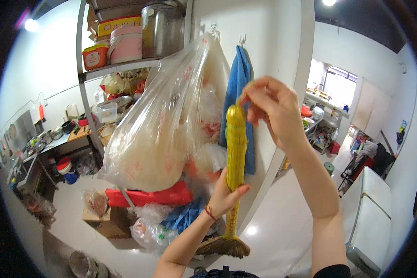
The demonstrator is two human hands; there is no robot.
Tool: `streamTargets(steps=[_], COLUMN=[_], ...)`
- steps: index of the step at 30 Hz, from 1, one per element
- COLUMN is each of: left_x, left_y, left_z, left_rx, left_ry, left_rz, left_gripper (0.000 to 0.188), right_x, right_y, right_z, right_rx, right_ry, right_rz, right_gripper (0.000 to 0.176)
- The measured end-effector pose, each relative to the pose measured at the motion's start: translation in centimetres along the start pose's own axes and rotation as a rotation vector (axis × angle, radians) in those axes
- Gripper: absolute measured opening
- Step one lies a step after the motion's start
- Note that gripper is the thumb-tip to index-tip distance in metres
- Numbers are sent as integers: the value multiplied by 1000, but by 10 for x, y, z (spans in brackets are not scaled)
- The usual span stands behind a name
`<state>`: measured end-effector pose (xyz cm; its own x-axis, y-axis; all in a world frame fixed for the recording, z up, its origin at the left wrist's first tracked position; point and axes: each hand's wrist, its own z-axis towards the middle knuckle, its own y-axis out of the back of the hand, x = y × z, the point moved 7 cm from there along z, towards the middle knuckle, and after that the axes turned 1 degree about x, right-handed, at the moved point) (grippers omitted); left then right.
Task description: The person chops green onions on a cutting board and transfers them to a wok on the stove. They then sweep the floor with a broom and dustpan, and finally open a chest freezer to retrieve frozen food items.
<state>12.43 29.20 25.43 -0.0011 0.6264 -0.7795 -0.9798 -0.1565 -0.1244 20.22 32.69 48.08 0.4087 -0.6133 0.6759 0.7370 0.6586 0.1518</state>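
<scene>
My left hand (227,194) is wrapped around the yellow handle of a broom (236,153), which stands upright with its brown bristles low in the view. Above it, my right hand (271,104) is raised beside the handle's rounded top, its thumb and forefinger pinched together at what looks like a thin loop or cord there; the blur hides how firmly. Behind the handle a blue cloth (239,76) hangs from a wall hook. Left of it hangs a large clear plastic bag (160,132) with pale contents.
A metal shelf (125,66) holds a pink container (126,43) and a big steel pot (163,31). Below the hanging bag are a red bag (149,196) and a cardboard box (111,222). A white appliance (370,222) stands at right, beyond the wall edge.
</scene>
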Motion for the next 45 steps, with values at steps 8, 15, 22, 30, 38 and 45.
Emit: streamTargets(steps=[8, 15, 22, 30, 38, 45], left_x=[-21, -10, 3, 45, 19, 10], left_y=[19, 16, 9, 12, 17, 6], left_z=[124, 172, 175, 170, 148, 96], left_rx=[15, 61, 92, 24, -96, -432], left_ry=[-8, 43, 74, 152, -71, -305], left_rz=[-285, -457, -544, -215, 86, 404], left_gripper=[24, 34, 36, 44, 73, 74], right_x=[15, -5, -21, -31, -31, -80], right_y=[6, 7, -1, 21, 51, 136], right_z=[143, 199, 214, 217, 115, -200], right_rx=[-202, -119, -20, 22, 9, 348], right_ry=[277, 223, 190, 364, 475, 521], right_rz=[-984, -1839, -1989, -1840, -1496, -1521], right_gripper=[14, 14, 9, 17, 10, 25])
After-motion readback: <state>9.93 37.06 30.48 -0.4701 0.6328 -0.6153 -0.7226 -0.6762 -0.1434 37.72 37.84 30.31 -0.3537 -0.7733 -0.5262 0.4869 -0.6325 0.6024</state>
